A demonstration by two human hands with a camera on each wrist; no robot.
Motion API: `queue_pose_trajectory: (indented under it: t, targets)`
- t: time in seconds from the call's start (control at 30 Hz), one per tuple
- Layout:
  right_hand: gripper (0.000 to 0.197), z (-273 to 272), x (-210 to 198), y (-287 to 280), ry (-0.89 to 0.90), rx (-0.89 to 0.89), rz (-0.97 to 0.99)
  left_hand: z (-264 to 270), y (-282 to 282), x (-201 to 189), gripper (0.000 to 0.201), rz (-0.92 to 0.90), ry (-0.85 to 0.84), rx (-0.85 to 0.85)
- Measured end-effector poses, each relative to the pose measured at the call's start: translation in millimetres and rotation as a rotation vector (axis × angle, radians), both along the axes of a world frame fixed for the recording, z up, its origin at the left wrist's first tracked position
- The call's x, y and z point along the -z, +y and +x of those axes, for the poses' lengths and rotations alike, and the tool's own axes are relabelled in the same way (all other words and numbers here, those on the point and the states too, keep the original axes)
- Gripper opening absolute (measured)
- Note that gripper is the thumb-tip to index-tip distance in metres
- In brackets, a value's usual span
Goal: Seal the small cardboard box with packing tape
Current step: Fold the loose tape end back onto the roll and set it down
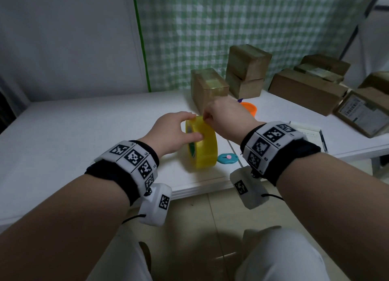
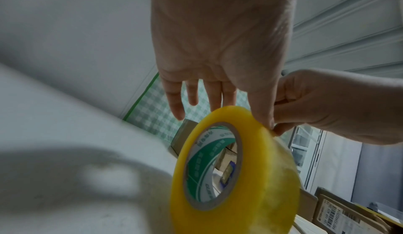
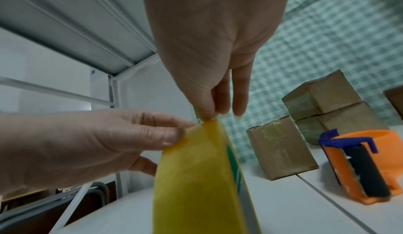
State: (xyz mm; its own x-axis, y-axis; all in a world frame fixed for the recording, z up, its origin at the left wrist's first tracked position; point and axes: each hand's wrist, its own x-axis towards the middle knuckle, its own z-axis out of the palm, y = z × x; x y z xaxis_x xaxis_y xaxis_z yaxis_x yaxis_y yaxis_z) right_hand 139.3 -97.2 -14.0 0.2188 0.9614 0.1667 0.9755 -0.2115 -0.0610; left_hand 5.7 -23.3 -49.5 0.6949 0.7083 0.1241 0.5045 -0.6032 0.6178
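Observation:
A yellow packing tape roll (image 1: 203,142) (image 2: 240,177) (image 3: 196,177) stands on edge near the front of the white table (image 1: 84,133). My left hand (image 1: 181,131) (image 2: 229,100) (image 3: 109,139) holds the roll from the left, thumb on its outer face and fingers over the top. At the roll's top, my right hand (image 1: 207,117) (image 3: 207,115) (image 2: 283,125) pinches the tape's edge between thumb and fingertip. Just behind both hands, a small cardboard box (image 1: 208,89) (image 3: 281,148) stands upright, with clear tape over its top.
An orange tape dispenser (image 1: 249,108) (image 3: 359,165) lies right of the small box. Two stacked boxes (image 1: 246,70) (image 3: 327,100) stand behind it. A teal cutter (image 1: 228,158) lies by the roll. More boxes (image 1: 305,89) and a labelled parcel (image 1: 364,112) fill the right side.

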Motion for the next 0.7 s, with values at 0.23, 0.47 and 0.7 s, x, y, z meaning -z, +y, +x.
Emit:
queue_pose_trajectory:
  t: [0.23,0.47,0.7]
  targets:
    - [0.019,2.4,15.8,-8.0,-0.085,-0.076,0.111,4.0,2.8,7.7,0.028,0.047,-0.212,-0.026]
    - [0.012,4.8,24.6,-8.2,-0.078,-0.108,0.2,12.3,-0.8,5.6,0.021,0.138,-0.272,-0.034]
    - [0.002,1.3,32.4,-9.6,-0.101,-0.072,0.297,12.9,3.7,4.4,0.013,0.182,-0.271,-0.032]
